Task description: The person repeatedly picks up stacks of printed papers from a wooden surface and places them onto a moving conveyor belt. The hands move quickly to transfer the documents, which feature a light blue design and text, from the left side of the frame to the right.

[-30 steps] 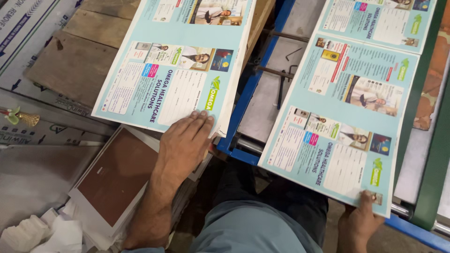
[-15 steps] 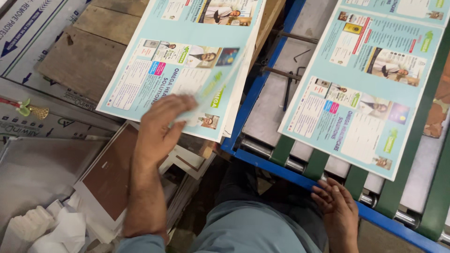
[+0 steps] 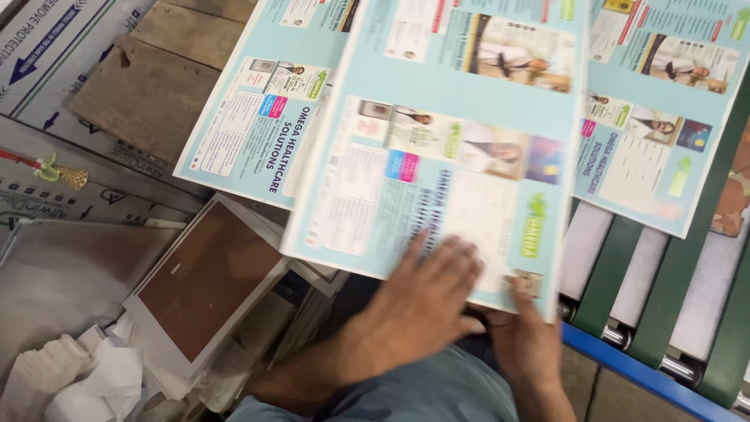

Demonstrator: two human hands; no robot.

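Printed sheet (image 3: pixel 461 148), pale blue, several leaflet panels with photographs and green marks, blurred in the head view: you hold it by its near edge, raised over the gap between the left-hand stack and the roller bed. Left hand (image 3: pixel 426 301): fingers spread flat on the sheet's lower face, near its bottom edge, pressing rather than curled. Right hand (image 3: pixel 527 336): under the sheet's near right corner, thumb up on the printed side, pinching that corner; the other fingers are hidden below the paper. Stack of matching sheets (image 3: pixel 250 133): lying to the left on a wooden pallet (image 3: pixel 141 94), partly covered by the held sheet. Another matching sheet (image 3: pixel 664 101): to the right, on the conveyor, with its green belts (image 3: pixel 617 273) and pale rollers between them. Blue frame rail (image 3: pixel 648 375): along the conveyor's near edge, just beside your right hand. Brown-faced board (image 3: pixel 203 273) in a white border: low left, tilted, beside crumpled white paper (image 3: pixel 94 383). Grey metal plates (image 3: pixel 47 55) with arrows: far left.
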